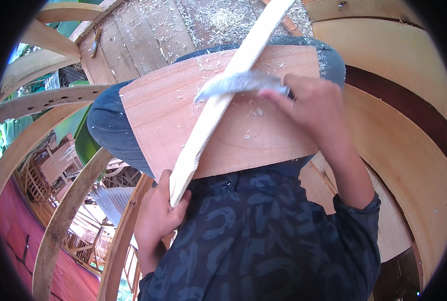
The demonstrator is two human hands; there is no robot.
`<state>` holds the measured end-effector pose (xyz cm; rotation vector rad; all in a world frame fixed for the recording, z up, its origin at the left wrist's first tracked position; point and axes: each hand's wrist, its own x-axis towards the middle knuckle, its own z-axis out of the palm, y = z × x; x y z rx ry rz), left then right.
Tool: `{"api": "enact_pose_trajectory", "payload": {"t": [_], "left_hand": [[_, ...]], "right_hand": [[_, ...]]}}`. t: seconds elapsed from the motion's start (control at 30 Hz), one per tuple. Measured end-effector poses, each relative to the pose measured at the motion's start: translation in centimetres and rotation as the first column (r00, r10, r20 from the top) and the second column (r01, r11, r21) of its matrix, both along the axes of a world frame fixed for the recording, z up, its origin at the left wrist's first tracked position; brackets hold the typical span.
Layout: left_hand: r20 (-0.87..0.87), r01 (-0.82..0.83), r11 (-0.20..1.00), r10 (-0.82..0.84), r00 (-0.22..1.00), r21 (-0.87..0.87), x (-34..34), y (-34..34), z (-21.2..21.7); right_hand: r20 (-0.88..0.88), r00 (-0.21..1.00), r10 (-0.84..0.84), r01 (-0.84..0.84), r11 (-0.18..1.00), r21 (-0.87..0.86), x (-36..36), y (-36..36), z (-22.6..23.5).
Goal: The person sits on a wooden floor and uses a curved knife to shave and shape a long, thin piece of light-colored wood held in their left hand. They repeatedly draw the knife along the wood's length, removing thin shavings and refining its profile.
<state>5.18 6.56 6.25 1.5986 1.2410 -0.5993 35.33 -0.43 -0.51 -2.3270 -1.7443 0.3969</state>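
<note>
A long pale wooden stick (pixel 201 131) runs slantwise over a flat wooden board (pixel 273 128) that lies across my lap. My left hand (pixel 159 213) is closed around the stick's near end. Closed on a knife, my right hand (pixel 318 103) is on the right over the board. The knife's broad, curved grey blade (pixel 243 83) crosses the stick at its middle and is slightly blurred. My fingers hide most of its handle. A few thin shavings lie on the board.
Plank flooring (pixel 148 30) ahead is strewn with wood shavings (pixel 226 17). A small narrow object (pixel 96 42) lies at the far left. Curved wooden ribs (pixel 68 226) with gaps between them stand on the left. Broad curved planks (pixel 379 50) rise on the right.
</note>
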Motion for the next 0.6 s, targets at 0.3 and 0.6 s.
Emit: {"api": "enact_pose_trajectory", "payload": {"t": [0.3, 0.6], "left_hand": [[0.032, 0.026, 0.999, -0.027, 0.999, 0.033, -0.5, 0.0, 0.3], [0.003, 0.084, 0.995, -0.084, 0.996, -0.048, -1.6, 0.1, 0.2]], "right_hand": [[0.013, 0.997, 0.081, -0.082, 0.994, 0.076, -0.1, -0.1, -0.1], [-0.002, 0.999, -0.051, 0.051, 0.999, 0.015, 0.5, -0.4, -0.1]]}}
